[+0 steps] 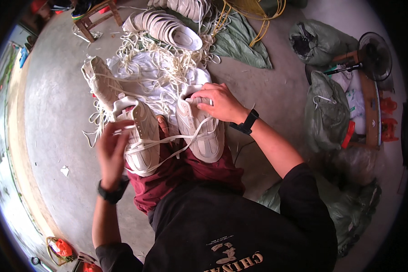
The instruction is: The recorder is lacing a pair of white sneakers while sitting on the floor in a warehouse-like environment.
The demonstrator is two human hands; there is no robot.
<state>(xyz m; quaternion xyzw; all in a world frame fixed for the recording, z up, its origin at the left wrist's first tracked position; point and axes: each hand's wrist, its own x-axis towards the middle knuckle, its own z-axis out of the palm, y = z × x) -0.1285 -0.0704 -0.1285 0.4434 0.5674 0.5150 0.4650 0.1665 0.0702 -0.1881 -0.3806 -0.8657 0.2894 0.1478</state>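
Observation:
Two pale beige sneakers rest on my lap, toes toward me. My right hand (221, 103) is closed on the tongue and collar area of the right sneaker (207, 147), thumb and fingers curled at its opening. Beside the left sneaker (146, 122), my left hand (111, 149) is blurred by motion, its fingers near the eyelets; their grip cannot be made out. Loose off-white laces (170, 141) run across both shoes. Another beige sneaker (97, 75) lies beyond the left one, with laces trailing around it.
Past the shoes, tangled laces (170, 68) lie over white cloth (131, 65). A nested stack of pale shoe parts (161, 29) sits behind, near a green sack (240, 43). A wooden stool (95, 20) stands far left; a black fan (375, 56) and filled bags (326, 109) stand right.

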